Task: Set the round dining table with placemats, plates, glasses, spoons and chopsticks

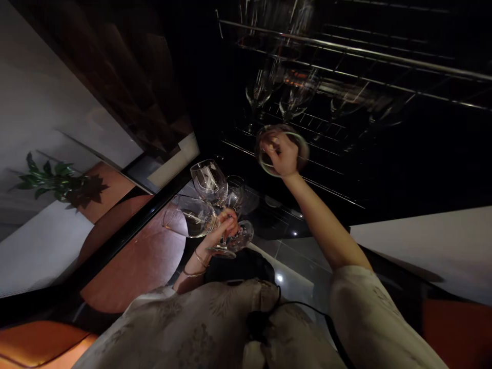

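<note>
Dark shelf unit (430, 154): fills the upper right of the view, with wire shelves one above another; its depth is too dim to read.
Round brown top (126, 261): at the person's left, well apart from the shelves.
Upper wire shelf (365, 49): a bright rail marks its front edge; blurred glassware (300, 23) stands behind it, towards the left end.
Lower wire shelf (330, 187): upright glasses (294, 102) stand back from its front edge, on the left side; their number cannot be told.
Right grip (283, 156): reaches out to the lower shelf's front edge, left of its middle, fingers drawn into a narrow pinch that appears to hold glass.
Left grip (227, 224): low before the person's body, closed round several stems (224, 241).
Stemmed glasses (208, 182): at least three in the left grip, below the lower shelf's left front corner, bowls fanned outward and crowded together.
Round glass piece (303, 148): a blurred ring about the right fingers, foot or rim unclear. The step seems to be handling single glasses at the shelf; whether setting down or lifting out cannot be told.
Bangles (200, 258): on the left wrist. The next move probably calls for keeping the bundle steady while the right grip clears the wires and neighbouring glasses.
</note>
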`<state>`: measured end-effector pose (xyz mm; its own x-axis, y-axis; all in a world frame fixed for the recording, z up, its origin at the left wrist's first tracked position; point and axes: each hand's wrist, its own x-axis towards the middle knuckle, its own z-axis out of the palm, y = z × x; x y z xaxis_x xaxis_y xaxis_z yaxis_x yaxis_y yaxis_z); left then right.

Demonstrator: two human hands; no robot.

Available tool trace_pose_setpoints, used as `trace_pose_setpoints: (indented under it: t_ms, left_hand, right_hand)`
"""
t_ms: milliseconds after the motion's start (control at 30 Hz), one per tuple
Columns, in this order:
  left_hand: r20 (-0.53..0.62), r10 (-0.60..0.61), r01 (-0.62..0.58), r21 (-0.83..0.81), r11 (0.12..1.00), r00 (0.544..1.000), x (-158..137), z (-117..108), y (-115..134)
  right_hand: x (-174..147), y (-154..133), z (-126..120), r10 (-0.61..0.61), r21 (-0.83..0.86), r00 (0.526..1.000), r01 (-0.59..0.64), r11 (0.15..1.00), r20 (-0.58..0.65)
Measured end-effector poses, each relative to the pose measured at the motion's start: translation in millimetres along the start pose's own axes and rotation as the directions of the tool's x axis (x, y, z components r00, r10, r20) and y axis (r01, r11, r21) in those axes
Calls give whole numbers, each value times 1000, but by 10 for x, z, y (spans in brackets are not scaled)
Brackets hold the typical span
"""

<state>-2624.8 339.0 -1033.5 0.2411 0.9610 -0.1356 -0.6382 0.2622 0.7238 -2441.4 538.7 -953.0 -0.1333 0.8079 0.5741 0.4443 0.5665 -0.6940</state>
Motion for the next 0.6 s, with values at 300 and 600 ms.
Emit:
trace_pose_setpoints:
  t_ms: [300,600]
  left_hand:
    - [170,-206,190,107,976,964,-292,149,-361]
    - [301,-331,226,336,915,895,-641,620,-438]
  right_hand:
    - [-2051,-1135,-687,637,879,770,-324,350,30]
    - [-3015,-1167,-538,783,901,446,-257,-350,432]
